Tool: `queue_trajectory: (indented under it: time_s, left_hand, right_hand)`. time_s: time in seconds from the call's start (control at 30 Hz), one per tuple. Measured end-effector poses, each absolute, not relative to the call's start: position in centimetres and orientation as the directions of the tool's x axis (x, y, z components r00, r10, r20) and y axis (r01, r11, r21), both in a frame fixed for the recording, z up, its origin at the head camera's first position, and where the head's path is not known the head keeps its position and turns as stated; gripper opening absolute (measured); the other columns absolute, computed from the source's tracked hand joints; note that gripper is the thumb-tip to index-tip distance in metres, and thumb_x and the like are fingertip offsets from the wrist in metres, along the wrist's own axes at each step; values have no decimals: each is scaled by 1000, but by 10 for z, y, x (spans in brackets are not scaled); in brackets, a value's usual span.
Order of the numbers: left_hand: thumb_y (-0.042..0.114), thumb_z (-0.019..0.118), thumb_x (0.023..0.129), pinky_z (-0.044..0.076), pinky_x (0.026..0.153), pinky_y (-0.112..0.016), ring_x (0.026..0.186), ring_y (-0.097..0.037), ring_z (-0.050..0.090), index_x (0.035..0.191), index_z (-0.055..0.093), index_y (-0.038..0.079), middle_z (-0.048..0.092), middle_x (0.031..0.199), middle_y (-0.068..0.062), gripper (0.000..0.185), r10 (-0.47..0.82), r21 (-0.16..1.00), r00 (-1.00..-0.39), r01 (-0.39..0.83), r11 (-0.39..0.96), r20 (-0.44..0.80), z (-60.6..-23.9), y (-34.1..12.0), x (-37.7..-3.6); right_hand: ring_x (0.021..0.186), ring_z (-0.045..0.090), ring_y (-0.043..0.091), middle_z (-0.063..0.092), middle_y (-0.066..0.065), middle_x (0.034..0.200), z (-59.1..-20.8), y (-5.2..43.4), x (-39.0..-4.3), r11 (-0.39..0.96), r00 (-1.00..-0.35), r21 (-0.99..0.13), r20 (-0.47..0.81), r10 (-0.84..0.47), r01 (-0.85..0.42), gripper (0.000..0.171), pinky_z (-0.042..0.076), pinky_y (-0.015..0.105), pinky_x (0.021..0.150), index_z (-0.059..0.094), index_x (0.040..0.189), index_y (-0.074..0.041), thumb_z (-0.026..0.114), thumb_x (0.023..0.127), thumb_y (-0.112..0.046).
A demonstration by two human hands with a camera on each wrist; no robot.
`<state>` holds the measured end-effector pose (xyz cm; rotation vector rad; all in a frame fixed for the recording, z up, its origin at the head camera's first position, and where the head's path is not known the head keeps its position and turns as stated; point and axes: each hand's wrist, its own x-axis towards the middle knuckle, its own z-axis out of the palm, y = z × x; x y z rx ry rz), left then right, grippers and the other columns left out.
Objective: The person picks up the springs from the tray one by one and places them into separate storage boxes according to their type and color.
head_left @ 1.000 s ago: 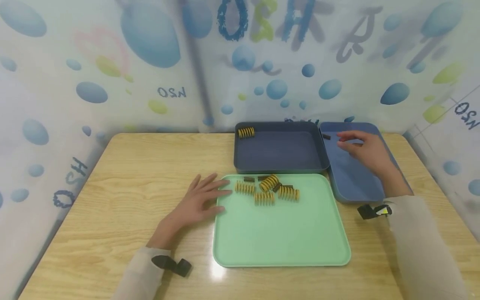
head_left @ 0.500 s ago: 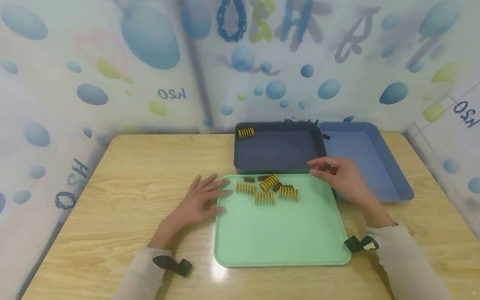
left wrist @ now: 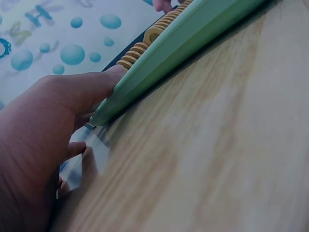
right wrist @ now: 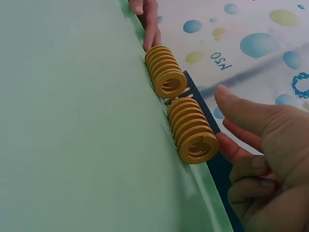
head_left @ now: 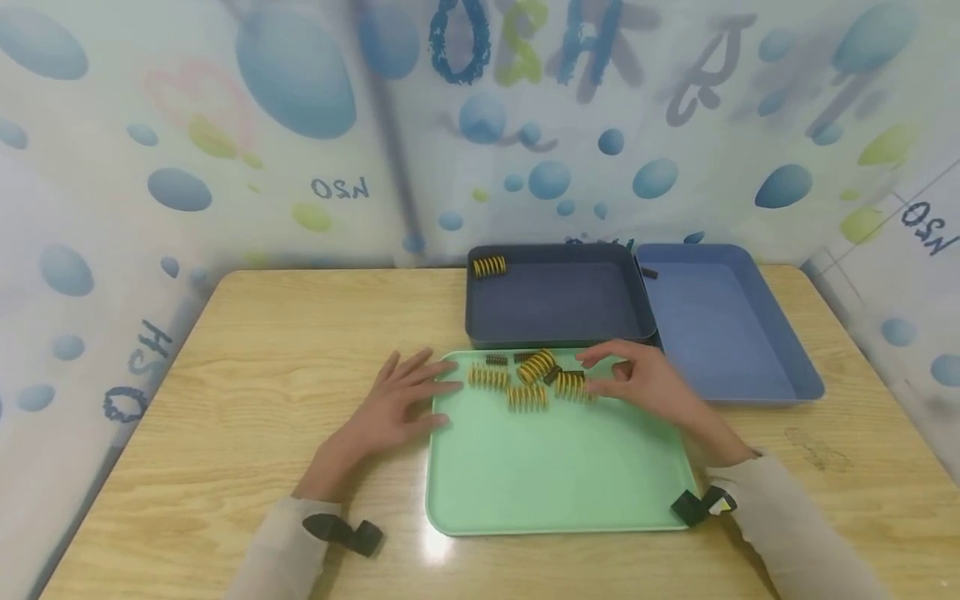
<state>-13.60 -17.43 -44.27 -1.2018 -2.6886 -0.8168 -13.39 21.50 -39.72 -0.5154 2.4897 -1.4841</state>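
Here's the right hand (head_left: 652,390) at the rightmost yellow spring (head_left: 568,386), thumb and forefinger apart, nothing gripped, and from the head its fingertips cover that spring's right end. Over to the right wrist: the end coil shows clearly, fingers right beside it, though touching or not, I can't tell. The spring lies on the green tray (head_left: 558,475) among other yellow springs (head_left: 527,397), which partly block some small dark springs (head_left: 497,360). Left hand (head_left: 393,408) relaxed, fingers spread over the tray's left rim; in the left wrist view, that rim hides the springs' lower parts.
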Motion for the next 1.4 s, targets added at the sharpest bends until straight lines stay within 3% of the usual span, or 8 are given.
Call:
queue_trajectory:
  time_s: [0.13,0.17,0.3,0.5,0.77,0.93,1.23,1.4]
  left_hand:
    - [41,60,91,4,108,-66,139,-38,25,131,60,20,46,145,-2,45,665,433,-689,714,551,289,-444,-175,-136]
    - [41,60,92,4,107,-66,139,-38,25,131,60,20,46,144,-2,44,664,433,-690,713,552,289,-444,-175,-136]
    - [41,60,91,4,108,-66,139,-38,25,131,60,21,46,145,-2,44,663,432,-691,711,555,287,-444,-175,-136]
    - [41,61,91,3,108,-66,140,-38,24,131,60,21,46,145,-2,45,663,429,-689,714,554,292,-443,-175,-136]
    - [41,61,91,2,108,-65,140,-37,23,131,60,21,45,146,-2,45,661,438,-696,706,557,282,-443,-176,-137]
    - [41,60,92,3,108,-66,140,-38,23,132,60,21,45,145,-2,45,665,437,-695,706,557,275,-444,-175,-137]
    - [41,61,91,2,108,-65,140,-38,23,131,60,21,45,145,-1,45,659,444,-698,702,556,278,-445,-177,-135]
    - [41,61,91,2,108,-65,140,-36,23,131,60,23,44,146,0,45,659,441,-701,700,562,273,-445,-176,-136]
  right_hand:
    - [42,20,14,42,4,54,-408,212,-135,430,-907,-873,31,-420,-229,39,27,30,39,68,115,-15,78,80,-29]
    - [42,20,13,34,3,50,-410,212,-135,430,-907,-872,36,-419,-233,38,27,29,39,69,114,-15,79,79,-28]
    - [44,21,10,30,0,52,-417,212,-136,433,-904,-864,57,-423,-257,29,27,27,41,71,107,-14,79,79,-19]
    - [46,22,9,31,3,55,-422,214,-136,453,-894,-836,93,-438,-309,27,28,28,43,71,106,-7,77,80,-9]
    - [48,24,7,29,-4,54,-426,217,-131,466,-902,-845,44,-430,-263,31,29,25,44,72,108,-23,79,78,-29]
    - [48,24,8,30,-4,56,-428,216,-129,421,-891,-867,55,-450,-266,33,28,27,44,71,110,-22,78,79,-29]
    - [53,42,9,53,0,67,-436,218,-132,369,-842,-861,118,-526,-351,34,40,26,48,69,114,-15,77,81,-19]
    - [53,45,9,55,-2,67,-436,219,-131,368,-836,-857,122,-535,-361,36,42,26,48,69,115,-15,78,80,-20]
